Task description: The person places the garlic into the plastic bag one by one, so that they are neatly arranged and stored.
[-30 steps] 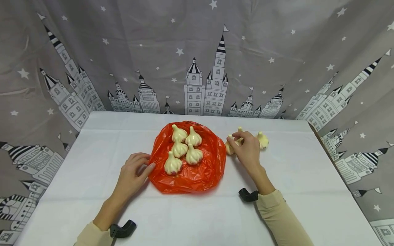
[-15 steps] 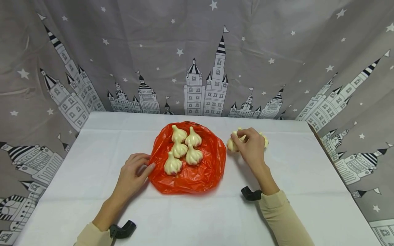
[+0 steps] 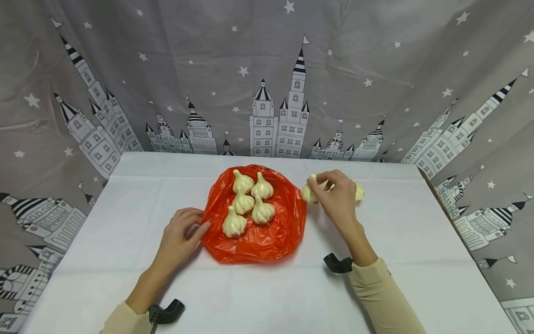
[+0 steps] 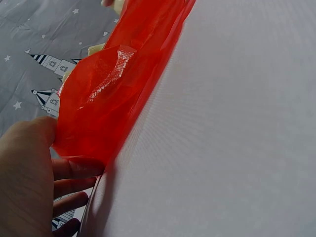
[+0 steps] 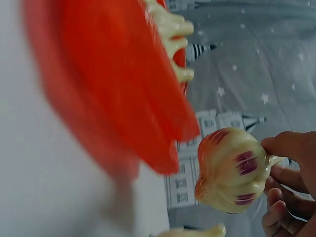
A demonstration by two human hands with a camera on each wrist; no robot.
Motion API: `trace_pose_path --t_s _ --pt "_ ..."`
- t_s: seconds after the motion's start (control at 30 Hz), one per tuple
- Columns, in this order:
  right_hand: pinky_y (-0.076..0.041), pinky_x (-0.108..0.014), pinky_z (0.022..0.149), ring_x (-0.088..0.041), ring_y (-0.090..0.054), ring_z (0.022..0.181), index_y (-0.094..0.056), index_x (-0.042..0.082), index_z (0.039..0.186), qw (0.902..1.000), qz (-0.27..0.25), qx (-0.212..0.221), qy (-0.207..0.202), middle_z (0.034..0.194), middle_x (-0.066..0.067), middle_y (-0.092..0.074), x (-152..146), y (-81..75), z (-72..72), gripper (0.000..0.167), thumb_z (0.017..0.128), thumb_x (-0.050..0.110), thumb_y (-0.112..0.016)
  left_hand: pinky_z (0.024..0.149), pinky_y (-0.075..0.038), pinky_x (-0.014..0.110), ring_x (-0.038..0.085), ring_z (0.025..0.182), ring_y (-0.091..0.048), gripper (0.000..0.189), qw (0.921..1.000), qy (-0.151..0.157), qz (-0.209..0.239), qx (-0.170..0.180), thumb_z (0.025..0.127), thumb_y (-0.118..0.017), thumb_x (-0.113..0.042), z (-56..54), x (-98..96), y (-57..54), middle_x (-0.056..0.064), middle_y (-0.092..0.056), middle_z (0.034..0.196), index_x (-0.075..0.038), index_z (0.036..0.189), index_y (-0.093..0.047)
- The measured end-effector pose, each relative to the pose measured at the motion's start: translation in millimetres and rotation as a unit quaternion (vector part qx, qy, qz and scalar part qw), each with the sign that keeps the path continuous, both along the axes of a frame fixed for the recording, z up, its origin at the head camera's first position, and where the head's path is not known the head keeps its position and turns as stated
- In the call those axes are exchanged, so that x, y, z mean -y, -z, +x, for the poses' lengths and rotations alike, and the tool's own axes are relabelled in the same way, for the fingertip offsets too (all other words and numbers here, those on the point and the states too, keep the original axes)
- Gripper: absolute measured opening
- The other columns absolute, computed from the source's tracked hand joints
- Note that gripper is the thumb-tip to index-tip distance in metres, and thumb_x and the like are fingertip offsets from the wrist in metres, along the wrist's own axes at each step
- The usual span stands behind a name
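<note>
A red plastic bag (image 3: 277, 236) sits on the table with its mouth spread wide and several garlic bulbs (image 3: 243, 202) inside. My left hand (image 3: 179, 236) pinches the bag's left edge; in the left wrist view the thumb and forefinger (image 4: 74, 168) meet at its rim. Just beyond the right rim, my right hand (image 3: 340, 199) pinches a garlic bulb (image 5: 234, 170) by its stem. Seen in the right wrist view, this bulb is cream with purple streaks and hangs off the table. Another garlic bulb (image 3: 359, 193) lies partly hidden behind the right hand.
A white cloth covers the table (image 3: 258, 297). Behind it hangs a grey curtain (image 3: 200, 55) printed with castles and stars. The table's right edge (image 3: 442, 204) is visible. Another garlic bulb (image 5: 197, 232) shows at the bottom of the right wrist view.
The right hand has lifted one garlic bulb and brought it left toward the bag's rim, after shifting slightly right. The left hand and the bag have stayed put.
</note>
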State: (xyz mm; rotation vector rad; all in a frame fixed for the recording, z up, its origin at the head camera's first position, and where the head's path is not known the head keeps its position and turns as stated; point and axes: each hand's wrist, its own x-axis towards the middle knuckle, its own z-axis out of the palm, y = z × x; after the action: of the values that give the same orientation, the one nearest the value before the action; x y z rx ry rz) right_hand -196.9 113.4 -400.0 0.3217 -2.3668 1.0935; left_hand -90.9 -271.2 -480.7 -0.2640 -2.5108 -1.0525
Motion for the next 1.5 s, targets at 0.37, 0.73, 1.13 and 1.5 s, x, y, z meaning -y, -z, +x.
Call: trace_pose_path --t_s 0.37,0.73,1.13,1.5 --pt "-0.046 -0.031 0.064 -0.024 -0.062 0.069 -0.081 0.008 0.088 0.9986 -0.003 -0.005 -0.053 0.083 -0.006 -0.074 42.3 -11.5 0.4 0.017 0.089 0.024 -0.085 0.102 -0.05 0.065 0.03 0.121 -0.06 0.009 0.9999 -0.004 0.001 0.009 0.093 -0.079 -0.014 0.0 -0.2 1.0 0.011 -0.074 0.118 -0.01 0.087 -0.074" --pt "-0.046 -0.029 0.063 -0.027 -0.064 0.069 -0.081 0.007 0.086 0.9968 -0.017 -0.012 -0.077 0.082 -0.008 -0.074 61.9 -8.2 2.0 0.016 0.089 0.022 -0.085 0.103 -0.05 0.064 0.029 0.121 -0.06 0.009 0.9999 -0.004 -0.004 0.011 0.093 -0.079 -0.015 -0.1 0.9 1.6 0.011 -0.074 0.119 -0.01 0.087 -0.074" --pt "-0.046 -0.031 0.063 -0.025 -0.062 0.071 -0.081 0.005 0.09 0.997 0.018 0.028 -0.07 0.081 -0.01 -0.072 67.6 10.0 -2.2 0.02 0.088 0.024 -0.087 0.103 -0.049 0.066 0.03 0.121 -0.06 0.008 0.9999 -0.003 0.0 0.01 0.093 -0.079 -0.015 -0.3 1.5 1.4 0.011 -0.074 0.119 -0.011 0.088 -0.074" --pt "-0.043 -0.036 0.068 -0.023 -0.056 0.074 -0.082 0.006 0.093 0.9908 0.087 0.072 -0.075 0.081 -0.008 -0.072 67.2 23.6 -5.9 0.021 0.09 0.027 -0.084 0.101 -0.049 0.065 0.031 0.121 -0.06 0.009 1.0 0.004 0.001 -0.001 0.092 -0.079 -0.012 -0.9 2.1 1.9 0.011 -0.074 0.117 -0.01 0.086 -0.073"
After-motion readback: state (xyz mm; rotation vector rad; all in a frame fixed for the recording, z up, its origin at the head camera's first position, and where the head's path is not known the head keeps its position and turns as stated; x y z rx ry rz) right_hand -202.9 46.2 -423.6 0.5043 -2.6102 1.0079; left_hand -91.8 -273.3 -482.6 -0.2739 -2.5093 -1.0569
